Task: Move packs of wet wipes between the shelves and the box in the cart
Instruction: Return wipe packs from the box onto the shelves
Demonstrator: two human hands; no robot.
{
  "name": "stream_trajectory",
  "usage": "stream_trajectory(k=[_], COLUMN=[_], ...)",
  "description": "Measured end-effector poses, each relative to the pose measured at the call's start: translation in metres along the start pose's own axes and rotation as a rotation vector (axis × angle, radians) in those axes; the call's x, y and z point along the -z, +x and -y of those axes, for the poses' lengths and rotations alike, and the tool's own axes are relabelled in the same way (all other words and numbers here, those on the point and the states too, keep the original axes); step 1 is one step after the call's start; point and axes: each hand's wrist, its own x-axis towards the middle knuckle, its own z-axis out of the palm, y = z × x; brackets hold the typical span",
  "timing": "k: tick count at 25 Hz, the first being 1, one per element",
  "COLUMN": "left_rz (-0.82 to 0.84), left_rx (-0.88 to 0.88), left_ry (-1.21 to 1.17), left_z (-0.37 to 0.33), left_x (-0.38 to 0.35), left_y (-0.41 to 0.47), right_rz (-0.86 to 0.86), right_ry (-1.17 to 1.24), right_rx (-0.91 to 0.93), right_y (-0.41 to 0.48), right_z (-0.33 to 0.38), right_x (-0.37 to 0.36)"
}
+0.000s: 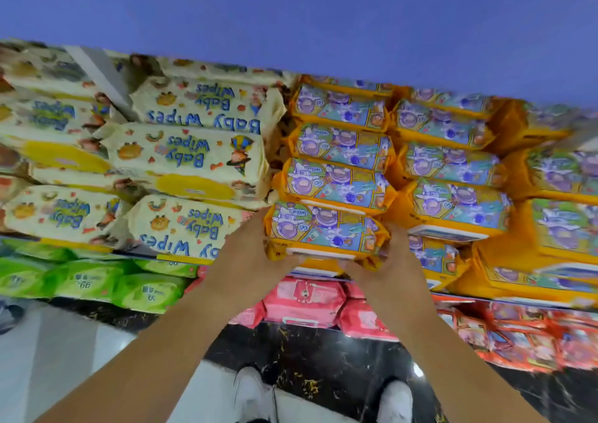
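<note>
The left grip (249,249) is clamped on the left end of 1 orange pack (323,230) of wet wipes, and the right grip (393,260) is clamped on its right end. The fingertips are hidden behind the pack. The orange pack is at the front edge of the shelf, the nearest one of a column of stacked packs (339,150) with the same print. I cannot tell whether it rests on what is under it or is lifted.

Left of the orange pack lie cream packs (191,150) printed "Baby Wipes". Right of it stand further orange columns (453,163). Below it, on a lower shelf, are pink packs (304,299). Below and to the left are green packs (87,280), and below and to the right are red packs (517,338), which are blurred. Above the orange pack runs a blue shelf board (291,17). Far below it are the dark marble floor (307,354) and 2 white shoes (252,393).
</note>
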Motion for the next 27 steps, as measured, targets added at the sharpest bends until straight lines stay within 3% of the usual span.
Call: stream_trajectory(k=[7, 15, 21, 27], left_rz=[-0.081, -0.294, -0.539, -0.744], left_rx=[0.378, 0.45, 0.465, 0.403], left_ry=[-0.477, -0.51, -0.597, -0.674], left_z=[-0.044, -0.131, -0.111, -0.049], left_x=[0.016, 0.059, 0.125, 0.261], left_y=[-0.069, -0.231, -0.317, -0.389], right_rz=[0.138, 0.404, 0.551, 0.713], right_ry=[0.079, 0.031, 0.033, 0.05], right_rx=[-0.259, -0.068, 0.115, 0.252], right_y=[-0.047, -0.154, -0.212, -0.277], right_z=[0.042, 0.129, 0.213, 0.332], right_x=[0.038, 0.118, 0.055, -0.061])
